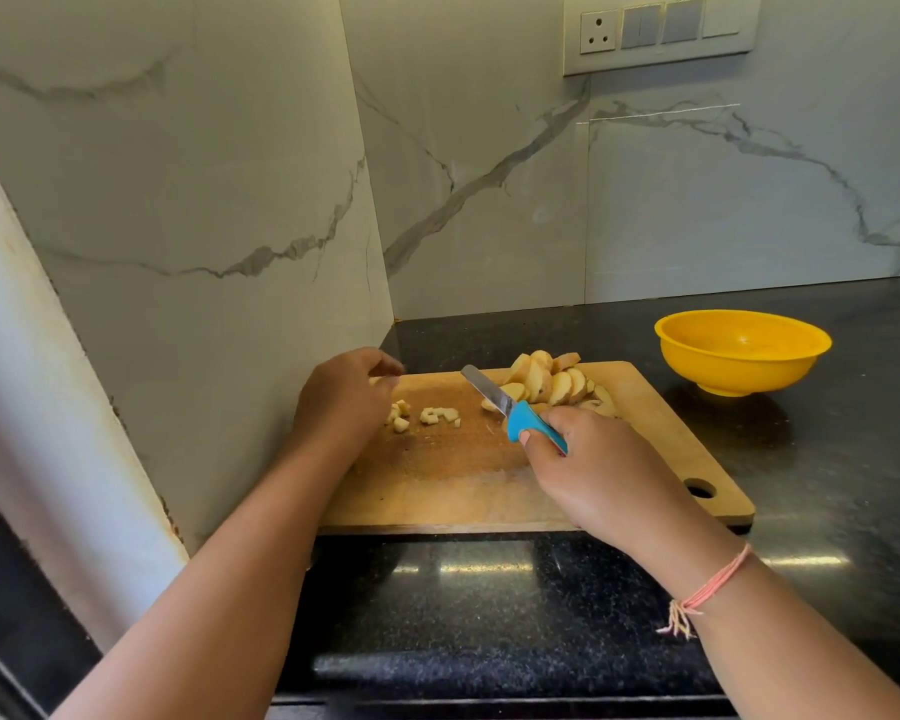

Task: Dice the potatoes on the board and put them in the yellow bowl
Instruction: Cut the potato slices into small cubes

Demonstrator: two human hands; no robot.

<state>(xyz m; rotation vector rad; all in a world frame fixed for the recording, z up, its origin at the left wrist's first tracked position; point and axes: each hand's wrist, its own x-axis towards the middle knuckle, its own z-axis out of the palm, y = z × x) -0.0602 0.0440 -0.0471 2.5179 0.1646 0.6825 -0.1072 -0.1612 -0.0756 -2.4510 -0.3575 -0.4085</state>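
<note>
A wooden cutting board (453,485) lies on the black counter. A heap of potato slices (552,381) sits at its far right part. A few small diced potato pieces (427,414) lie at the far left part. My right hand (593,470) grips a knife (510,407) by its blue handle, blade pointing away to the left beside the slices. My left hand (344,397) hovers with curled fingers over the board's far left corner, just left of the dice; whether it holds a piece is hidden. The yellow bowl (739,350) stands to the right beyond the board, nothing visible inside.
A marble wall panel (204,252) rises close along the board's left side, and a marble backsplash stands behind. The black counter (827,459) stretches to the right. A socket and switch plate (661,31) is on the wall above.
</note>
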